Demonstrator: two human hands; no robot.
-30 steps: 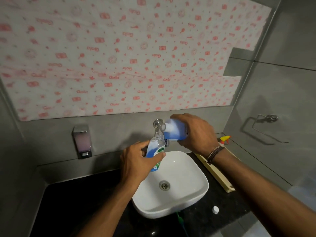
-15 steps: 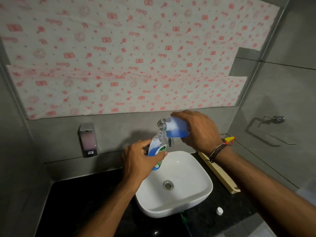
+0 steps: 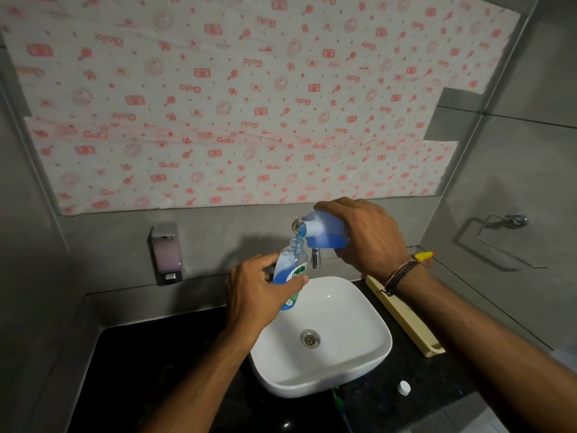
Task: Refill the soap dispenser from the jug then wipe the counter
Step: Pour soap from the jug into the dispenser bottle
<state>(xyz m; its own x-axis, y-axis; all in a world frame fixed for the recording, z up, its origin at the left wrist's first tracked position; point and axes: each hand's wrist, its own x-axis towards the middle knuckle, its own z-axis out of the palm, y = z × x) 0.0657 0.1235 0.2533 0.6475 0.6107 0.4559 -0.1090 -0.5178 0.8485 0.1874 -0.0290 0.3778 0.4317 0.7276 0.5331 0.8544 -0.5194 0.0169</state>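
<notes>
We see both hands above the white basin [image 3: 352,367], which sits on the black table [image 3: 150,370]. The left hand [image 3: 259,295] is closed around the dispenser [image 3: 292,270], a clear bottle with a green label, and holds it tilted with the open neck up and to the right. Blue soap fills the lower part of it. The right hand [image 3: 365,235] grips the jug [image 3: 326,232] from above and from the back, and the jug lies almost on its side with the spout to the left. The spout is just above the neck of the dispenser, and a thin blue stream [image 3: 300,235] runs from one into the other. The jug is partly full of blue liquid. Behind the two bottles a chrome tap [image 3: 316,257] comes out of the grey wall. On the right wrist there are dark bands [image 3: 399,273]. A small white cap [image 3: 403,387] lies on the table to the right of the basin, well apart from the hands. A wall dispenser [image 3: 166,253] with pinkish content hangs at the left. A long beige piece [image 3: 406,320] lies along the right edge of the table, and a yellow thing [image 3: 423,256] is near its far end. We cannot tell what it is.
</notes>
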